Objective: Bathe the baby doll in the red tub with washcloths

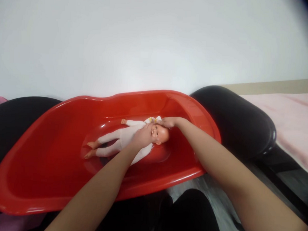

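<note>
A baby doll (125, 138) in white clothes lies on its back inside a red baby bathtub (53, 141), its head to the right and bare feet to the left. My left hand (142, 135) rests over the doll's upper chest, close to its chin, with the fingers curled and partly hidden. Beside the far side of the doll's head is my right hand (169, 122). Its fingers are bent down at a small white cloth (157, 118) with yellow marks, which bunches up around the fingertips. The two hands nearly meet near the doll's cheek.
Black seats (235, 119) stand at the tub's right and left ends. Pink fabric (294, 118) covers a surface farther right. A pale wall (147, 43) rises just behind the tub. My dark-clothed knees are below its near rim.
</note>
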`<state>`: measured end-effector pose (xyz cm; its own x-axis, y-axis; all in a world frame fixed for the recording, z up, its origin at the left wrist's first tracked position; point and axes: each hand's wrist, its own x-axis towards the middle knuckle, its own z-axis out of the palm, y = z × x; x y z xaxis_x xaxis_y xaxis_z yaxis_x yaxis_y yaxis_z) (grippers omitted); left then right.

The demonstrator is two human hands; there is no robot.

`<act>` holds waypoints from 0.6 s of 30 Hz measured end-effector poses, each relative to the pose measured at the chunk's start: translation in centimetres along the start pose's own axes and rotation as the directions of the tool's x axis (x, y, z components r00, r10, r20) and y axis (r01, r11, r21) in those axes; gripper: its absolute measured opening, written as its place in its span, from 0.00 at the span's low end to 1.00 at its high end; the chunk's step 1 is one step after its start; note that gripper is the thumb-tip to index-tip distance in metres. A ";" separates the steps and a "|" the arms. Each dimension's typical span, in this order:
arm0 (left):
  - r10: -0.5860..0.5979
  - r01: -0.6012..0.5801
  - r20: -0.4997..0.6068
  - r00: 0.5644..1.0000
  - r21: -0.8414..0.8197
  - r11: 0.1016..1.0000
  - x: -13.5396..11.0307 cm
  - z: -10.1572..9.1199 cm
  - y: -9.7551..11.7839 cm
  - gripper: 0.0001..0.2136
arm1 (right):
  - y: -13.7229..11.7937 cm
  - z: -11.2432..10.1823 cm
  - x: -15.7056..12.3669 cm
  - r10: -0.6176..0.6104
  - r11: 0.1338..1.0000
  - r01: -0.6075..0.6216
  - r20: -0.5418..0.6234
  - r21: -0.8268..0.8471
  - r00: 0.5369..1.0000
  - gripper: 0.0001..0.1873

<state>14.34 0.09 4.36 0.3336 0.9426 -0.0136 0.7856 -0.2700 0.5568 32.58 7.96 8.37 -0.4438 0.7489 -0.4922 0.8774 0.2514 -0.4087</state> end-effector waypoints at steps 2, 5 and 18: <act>0.003 -0.003 0.002 1.000 0.015 1.000 0.0 -0.1 0.0 0.24 | 0.2 -0.3 -0.2 0.048 0.999 -0.048 0.006 -0.007 0.999 0.42; -0.024 0.024 0.011 1.000 0.027 0.999 0.0 -0.2 0.2 0.23 | -0.1 -0.9 -1.0 -0.004 0.998 0.010 -0.078 0.069 0.997 0.40; -0.059 0.058 0.019 0.998 0.056 0.997 0.4 0.3 -0.6 0.24 | -1.6 -0.3 -1.1 -0.166 0.984 0.171 -0.086 0.058 0.982 0.24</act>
<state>14.18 0.54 3.75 0.2966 0.9529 -0.0624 0.8316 -0.2256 0.5074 31.66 6.91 9.76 -0.5658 0.7469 -0.3494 0.7764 0.3399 -0.5307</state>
